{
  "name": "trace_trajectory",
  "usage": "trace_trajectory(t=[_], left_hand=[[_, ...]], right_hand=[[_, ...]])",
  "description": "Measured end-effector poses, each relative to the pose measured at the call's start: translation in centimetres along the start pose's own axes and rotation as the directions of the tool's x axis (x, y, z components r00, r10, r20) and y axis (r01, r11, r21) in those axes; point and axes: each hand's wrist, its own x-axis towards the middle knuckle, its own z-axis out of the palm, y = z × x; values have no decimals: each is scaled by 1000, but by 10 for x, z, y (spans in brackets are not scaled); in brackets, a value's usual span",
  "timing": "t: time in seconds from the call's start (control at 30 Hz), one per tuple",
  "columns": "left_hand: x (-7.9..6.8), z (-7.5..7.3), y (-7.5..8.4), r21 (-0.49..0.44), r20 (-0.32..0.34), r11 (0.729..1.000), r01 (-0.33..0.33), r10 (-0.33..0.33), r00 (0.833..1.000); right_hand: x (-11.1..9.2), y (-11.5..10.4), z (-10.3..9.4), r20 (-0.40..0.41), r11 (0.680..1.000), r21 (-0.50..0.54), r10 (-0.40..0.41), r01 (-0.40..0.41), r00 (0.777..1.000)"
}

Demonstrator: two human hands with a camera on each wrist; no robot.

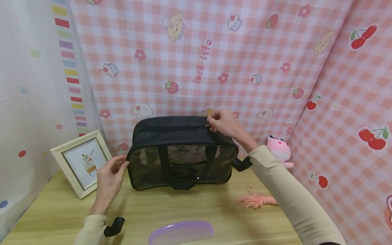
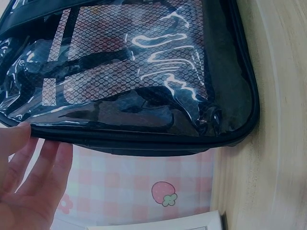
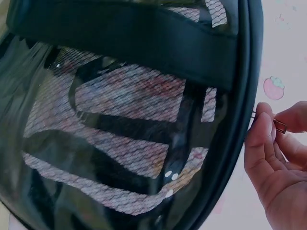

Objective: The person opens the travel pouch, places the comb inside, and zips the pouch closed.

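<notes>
A black bag (image 1: 183,134) with a see-through front stands upright on the table. Its two dark straps (image 1: 165,163) hang down the front. My left hand (image 1: 111,180) pinches the bag's left edge; in the left wrist view the thumb (image 2: 17,136) lies at the front of the piping and the fingers pass behind it. At the top right of the bag, my right hand (image 1: 225,122) pinches a small metal zipper pull (image 3: 279,126) between thumb and fingers. Mesh and dark bands show through the clear panel (image 3: 129,100).
A cream picture frame (image 1: 81,163) leans at the left. In front lies a purple comb (image 1: 182,226). A bundle of pink cord (image 1: 255,201) rests under the right forearm, with a pink plush toy (image 1: 279,149) behind it. Checked cloth (image 1: 183,68) hangs behind the bag.
</notes>
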Motion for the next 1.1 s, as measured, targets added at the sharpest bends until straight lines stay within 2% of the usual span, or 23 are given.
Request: trace_trajectory(t=[0.3,0.5,0.73,1.1], left_hand=[[5,3,3,-23,-8,1000,-7,6,1000],[5,3,3,-28,-17,1000,-2,2,1000],[6,4,2,-33,-15,999,-26,25,1000],[-1,2,1,-18,4,1000,16,-15,1000]], right_hand=[[9,-16,-3,12,998,-10,-57,57,998],[13,-25,1,53,999,-21,-44,46,998],[19,-36,5,61,997,-26,-69,71,996],[23,-42,16,101,998,-30,-46,49,994]])
